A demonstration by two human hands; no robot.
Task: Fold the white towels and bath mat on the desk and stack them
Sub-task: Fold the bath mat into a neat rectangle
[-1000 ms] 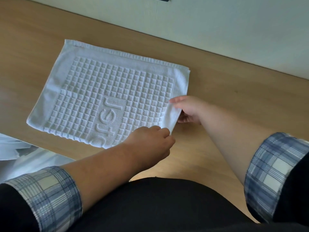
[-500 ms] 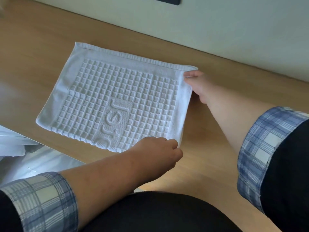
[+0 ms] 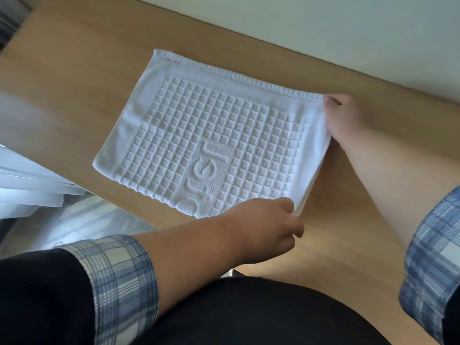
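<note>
A white bath mat (image 3: 211,145), flat on the desk (image 3: 74,70) below the wall (image 3: 323,33), is pinched at its near-right corner by the left hand (image 3: 263,227) and at its far-right corner by the right hand (image 3: 343,115), fingers curled on cloth, seemingly for folding that edge across, with pale fabric (image 3: 32,190) seen off the desk's near-left edge.

One bath mat (image 3: 211,135) — two hands (image 3: 263,221) (image 3: 342,115)

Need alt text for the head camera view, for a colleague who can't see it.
A white bath mat with a raised grid pattern lies flat on a wooden desk. The left hand pinches its near right corner; the right hand grips its far right corner.
</note>
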